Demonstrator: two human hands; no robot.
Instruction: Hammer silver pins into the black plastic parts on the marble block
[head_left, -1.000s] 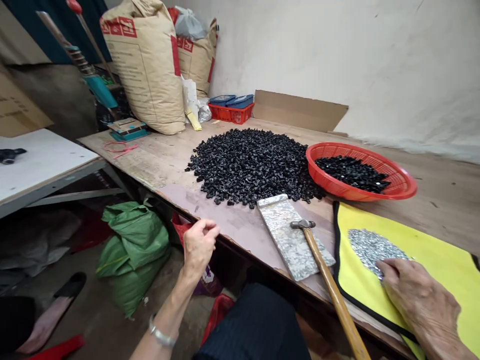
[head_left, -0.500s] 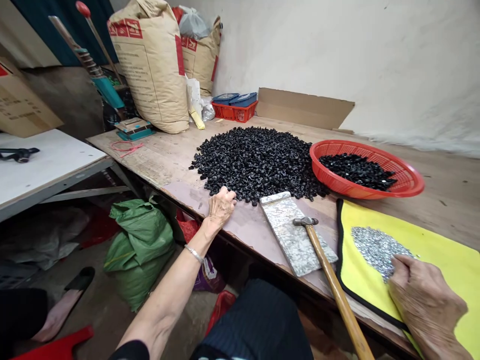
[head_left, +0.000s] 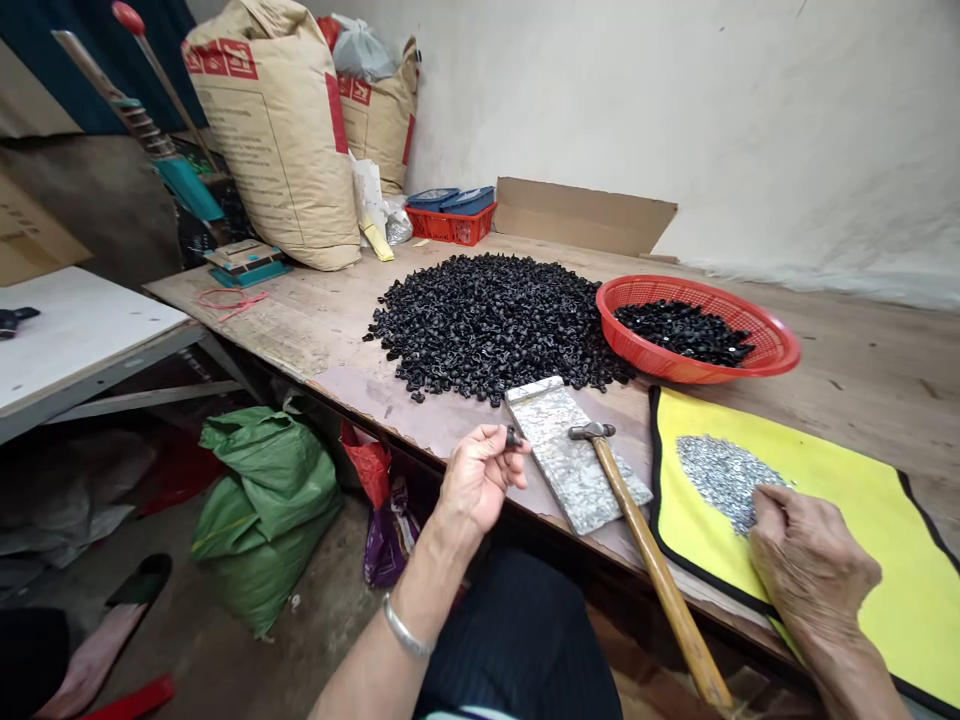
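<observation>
My left hand [head_left: 480, 478] is raised in front of the stone slab [head_left: 574, 470], pinching a small black plastic clip [head_left: 513, 437] between thumb and fingers. Behind it spreads a large heap of similar black clips [head_left: 495, 320]. My right hand [head_left: 814, 550] rests closed on the yellow cloth [head_left: 847, 470], its fingertips at the near right edge of a pile of small silvery metal pieces [head_left: 724, 475]; whatever those fingers hold is hidden. Between the hands lies a hammer [head_left: 649, 560], its head on the slab and its wooden handle reaching past the table edge.
A red plastic basket [head_left: 780, 345] with black clips stands behind the cloth. Paper sacks [head_left: 277, 140], a red crate [head_left: 450, 228] and a teal-based device [head_left: 247, 265] are at the back left. Beside the table sits a green sack [head_left: 266, 510]; another person's foot [head_left: 105, 630] is at lower left.
My left hand has come from the heap's near edge back and right, and now shows a black clip in its fingers. My right hand stays closed by the metal pile. The view has shifted slightly.
</observation>
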